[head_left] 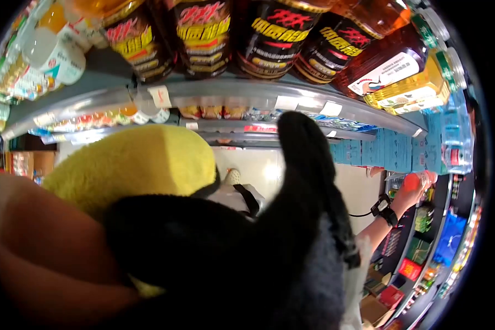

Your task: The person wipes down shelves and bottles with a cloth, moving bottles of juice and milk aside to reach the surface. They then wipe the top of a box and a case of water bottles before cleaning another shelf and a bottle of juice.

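Note:
My right hand is stretched out at the right, fingers closed around a pinkish-red bottle, whose shape is partly covered. A black band and a small device with a cable sit on that wrist. Very near the camera at lower left is blurred skin, seemingly my left hand; its finger positions cannot be made out. Beside it are a fuzzy yellow padded thing and a large dark fabric piece, which hide much of the middle.
Dark-labelled drink bottles line the shelf across the top. White-capped bottles stand at upper left. Light-blue cartons are stacked at right, above more shelving. A shoe shows on the pale floor.

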`<state>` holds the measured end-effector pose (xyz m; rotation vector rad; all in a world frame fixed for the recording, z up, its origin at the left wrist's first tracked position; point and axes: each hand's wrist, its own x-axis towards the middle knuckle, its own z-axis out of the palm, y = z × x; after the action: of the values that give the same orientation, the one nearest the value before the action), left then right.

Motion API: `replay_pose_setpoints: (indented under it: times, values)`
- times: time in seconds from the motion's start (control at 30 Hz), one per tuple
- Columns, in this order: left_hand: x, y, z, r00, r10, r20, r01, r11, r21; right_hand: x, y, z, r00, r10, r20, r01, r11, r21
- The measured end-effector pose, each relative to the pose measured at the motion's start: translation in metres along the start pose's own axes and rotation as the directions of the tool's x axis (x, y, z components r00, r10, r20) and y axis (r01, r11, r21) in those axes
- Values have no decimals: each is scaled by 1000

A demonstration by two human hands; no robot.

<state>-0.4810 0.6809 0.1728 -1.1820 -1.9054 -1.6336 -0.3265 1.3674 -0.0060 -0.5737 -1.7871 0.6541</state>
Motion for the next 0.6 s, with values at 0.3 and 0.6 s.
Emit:
replay_pose_setpoints:
  times: [0.3,0.6]
  values:
    - [-11,-17,-28,999,25,33,-26,999,31,-77,-101,56,998,35,59,-50,957,286]
    - [-17,-3,-35,1000,-19,11,19,1000,8,-240,-238,92,626,356,694,-766,110,634]
